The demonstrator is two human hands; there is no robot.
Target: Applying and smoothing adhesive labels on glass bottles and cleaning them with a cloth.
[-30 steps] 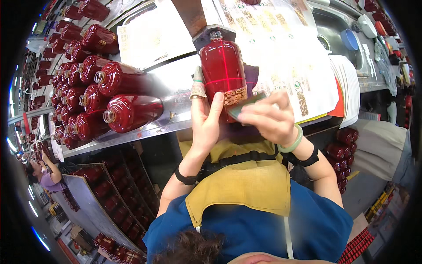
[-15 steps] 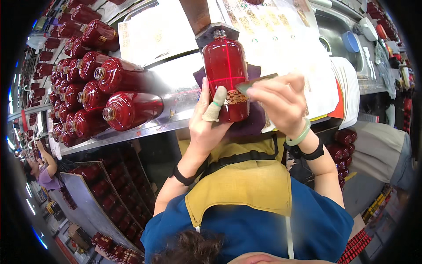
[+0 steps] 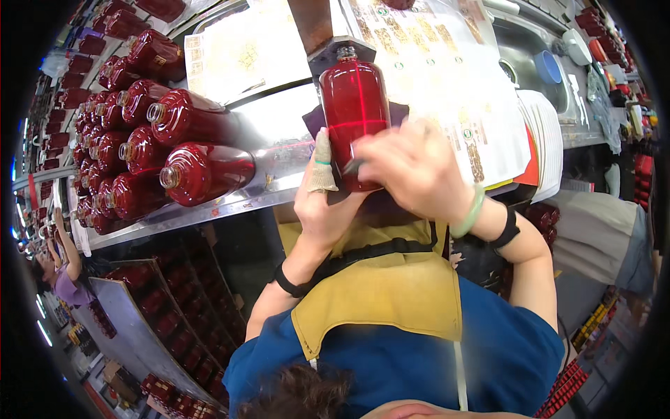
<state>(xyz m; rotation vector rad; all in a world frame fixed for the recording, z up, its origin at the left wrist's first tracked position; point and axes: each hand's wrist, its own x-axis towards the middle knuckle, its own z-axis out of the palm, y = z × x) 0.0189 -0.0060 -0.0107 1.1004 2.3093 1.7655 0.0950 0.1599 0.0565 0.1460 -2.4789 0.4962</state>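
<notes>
A red glass bottle [image 3: 354, 94] lies on its side on a dark purple cloth [image 3: 315, 120], its open neck pointing away from me. Thin red light lines cross on its surface. My left hand [image 3: 324, 209] grips the bottle's near end from the left, a cloth cover [image 3: 322, 167] on one finger. Over the bottle's lower part bends my right hand [image 3: 419, 171], somewhat blurred, closed on a flat scraper [image 3: 352, 166] of which only a dark tip shows. The bottle's near right side is hidden behind this hand.
Many red bottles [image 3: 202, 173] lie stacked at the left of the metal bench. Decal sheets [image 3: 433, 91] with gold patterns spread at the back right, and another sheet [image 3: 244, 59] lies back left. A metal post [image 3: 310, 24] stands behind the bottle; a sink [image 3: 520, 45] is farther right.
My right hand has swept left and toward me across the bottle, and its scraper is now mostly hidden. The gold decal on the bottle's lower part is covered from view. My left hand keeps its grip.
</notes>
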